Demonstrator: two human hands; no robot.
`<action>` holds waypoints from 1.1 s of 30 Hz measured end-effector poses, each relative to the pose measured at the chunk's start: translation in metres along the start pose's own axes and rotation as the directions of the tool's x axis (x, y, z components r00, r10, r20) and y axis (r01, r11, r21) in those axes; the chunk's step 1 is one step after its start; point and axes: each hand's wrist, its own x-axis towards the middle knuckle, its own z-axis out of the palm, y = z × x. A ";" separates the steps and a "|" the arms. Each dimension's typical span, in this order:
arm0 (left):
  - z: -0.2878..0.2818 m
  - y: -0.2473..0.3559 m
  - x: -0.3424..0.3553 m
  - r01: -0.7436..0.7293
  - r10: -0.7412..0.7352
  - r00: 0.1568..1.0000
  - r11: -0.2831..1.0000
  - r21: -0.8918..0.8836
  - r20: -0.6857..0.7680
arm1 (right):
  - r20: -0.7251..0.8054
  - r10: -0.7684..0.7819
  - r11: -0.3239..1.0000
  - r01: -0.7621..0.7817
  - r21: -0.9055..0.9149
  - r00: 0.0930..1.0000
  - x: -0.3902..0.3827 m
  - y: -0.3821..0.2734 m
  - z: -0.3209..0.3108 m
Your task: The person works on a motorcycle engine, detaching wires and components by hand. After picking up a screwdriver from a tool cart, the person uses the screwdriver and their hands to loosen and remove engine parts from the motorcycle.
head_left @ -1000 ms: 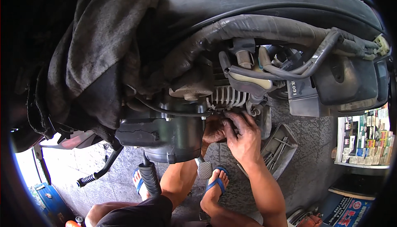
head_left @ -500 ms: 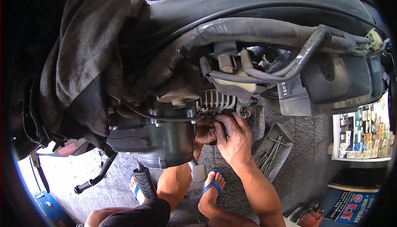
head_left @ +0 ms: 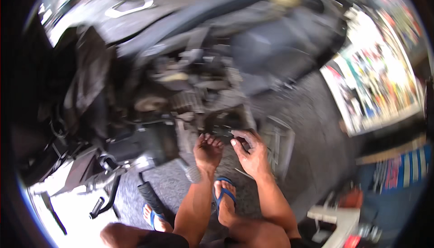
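The motorcycle's exposed engine (head_left: 156, 144) stands in front of me, smeared by motion. Just right of it is my left hand (head_left: 208, 152), palm side up, its dirty fingers curled inward; anything in them is hidden. My right hand (head_left: 251, 152) is beside it, thumb and forefinger curved with a gap between the tips and nothing visible in it. Both hands are apart from the finned cylinder (head_left: 186, 101). A ridged metal foot pedal (head_left: 193, 174) is close to my left wrist, and a black rubber footrest (head_left: 149, 197) lies lower left.
Right of my right hand, a grey tray (head_left: 289, 151) with long metal tools rests on the floor. Dark cloth (head_left: 88, 76) drapes over the motorcycle's left part. A display case (head_left: 379, 81) with colourful packages stands at right, and a whitish stand (head_left: 337, 216) at lower right.
Both hands have come away from the engine beside the finned cylinder and moved apart, toward me. The view has swung right and blurred, so the motorcycle appears further left.
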 end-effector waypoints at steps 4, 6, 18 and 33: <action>-0.004 -0.069 -0.049 0.328 -0.188 0.930 0.811 0.484 -0.316 | -0.315 0.237 0.971 -0.216 0.101 0.919 -0.079 0.025 -0.063; 0.043 -0.120 -0.067 0.435 -0.305 0.900 0.569 0.698 -0.312 | -0.509 0.334 0.939 -0.233 0.254 0.793 -0.112 0.019 -0.105; 0.330 -0.268 -0.150 -0.270 -0.467 0.539 0.692 0.670 0.701 | -0.884 0.007 1.000 0.001 0.008 0.468 -0.254 -0.093 -0.270; 0.150 -0.444 -0.209 0.188 -0.920 0.383 0.172 0.967 0.089 | -0.978 -0.006 0.509 -0.842 0.177 -0.209 -0.592 -0.343 -0.198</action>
